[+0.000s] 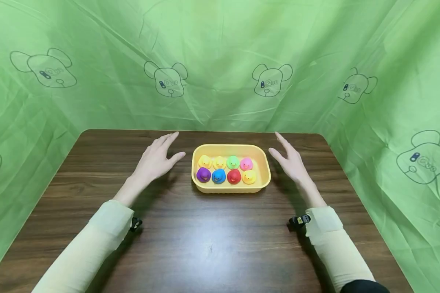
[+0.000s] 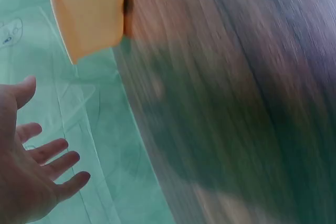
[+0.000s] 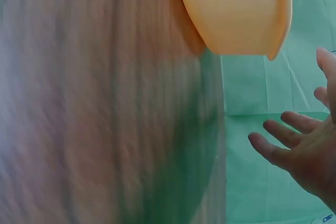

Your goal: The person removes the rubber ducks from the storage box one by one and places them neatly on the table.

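A yellow plastic basin point(image 1: 231, 189) stands on the table between my two hands, holding rubber ducks in two rows. The back row has two yellow ducks, a green duck point(image 1: 233, 162) and a pink duck point(image 1: 246, 164). In front sit a purple duck point(image 1: 203, 175), a blue duck point(image 1: 218, 176), a red duck point(image 1: 234, 176) and a yellow duck point(image 1: 249, 177). My left hand point(image 1: 155, 159) is held left of the basin, fingers extended, thumb toward it. My right hand point(image 1: 291, 162) mirrors it on the right. Both hands hold nothing and stay apart from the basin.
The dark wooden table point(image 1: 209, 244) reaches back to a green cloth point(image 1: 220, 101) with printed bear faces, which also hangs at both sides. Each wrist carries a small black camera, the left camera point(image 1: 135, 224) and the right camera point(image 1: 299, 221), beside pale sleeves.
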`<state>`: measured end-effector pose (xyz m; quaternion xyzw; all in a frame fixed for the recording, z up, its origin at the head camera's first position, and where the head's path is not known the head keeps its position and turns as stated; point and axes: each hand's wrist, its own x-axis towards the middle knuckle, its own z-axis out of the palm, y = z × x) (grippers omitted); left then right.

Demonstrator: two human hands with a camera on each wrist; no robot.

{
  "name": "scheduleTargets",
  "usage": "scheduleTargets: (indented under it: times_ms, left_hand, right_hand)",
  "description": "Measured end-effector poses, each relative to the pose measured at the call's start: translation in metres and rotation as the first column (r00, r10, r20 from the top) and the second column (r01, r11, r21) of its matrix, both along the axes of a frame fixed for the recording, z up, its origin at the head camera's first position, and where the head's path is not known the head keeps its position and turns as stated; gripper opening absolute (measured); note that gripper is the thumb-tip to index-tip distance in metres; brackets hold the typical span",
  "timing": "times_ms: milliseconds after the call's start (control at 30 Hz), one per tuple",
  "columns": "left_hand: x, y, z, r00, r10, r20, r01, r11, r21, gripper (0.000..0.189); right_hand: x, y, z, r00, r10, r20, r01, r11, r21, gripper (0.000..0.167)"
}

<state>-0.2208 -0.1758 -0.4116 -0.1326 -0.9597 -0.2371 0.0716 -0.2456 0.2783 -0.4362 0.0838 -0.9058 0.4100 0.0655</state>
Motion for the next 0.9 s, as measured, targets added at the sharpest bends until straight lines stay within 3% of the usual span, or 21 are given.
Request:
scheduleTargets:
  times_ms: [200, 500, 667, 900]
  left_hand:
    - [0.003, 0.009, -0.002, 1.000, 0.002, 0.014, -0.003, 0.999, 0.033, 0.075]
    - [0.008, 0.020, -0.003, 1.000, -0.003, 0.031, 0.000, 0.995, 0.097, 0.073]
    - [0.009, 0.025, -0.003, 0.999, -0.010, 0.030, 0.007, 0.994, 0.107, 0.071]
    - [0.012, 0.030, -0.001, 0.998, -0.033, 0.045, 0.027, 0.993, 0.118, 0.068]
  right_hand:
    - [0.009, -0.006, -0.008, 0.998, 0.021, 0.064, -0.013, 0.992, -0.129, 0.063]
    - [0.020, -0.010, -0.012, 0.983, 0.150, 0.106, -0.115, 0.952, -0.284, 0.058]
    - [0.025, -0.009, -0.010, 0.962, 0.219, 0.165, -0.159, 0.935, -0.318, 0.058]
    - [0.031, -0.006, -0.007, 0.911, 0.319, 0.260, -0.218, 0.910, -0.352, 0.058]
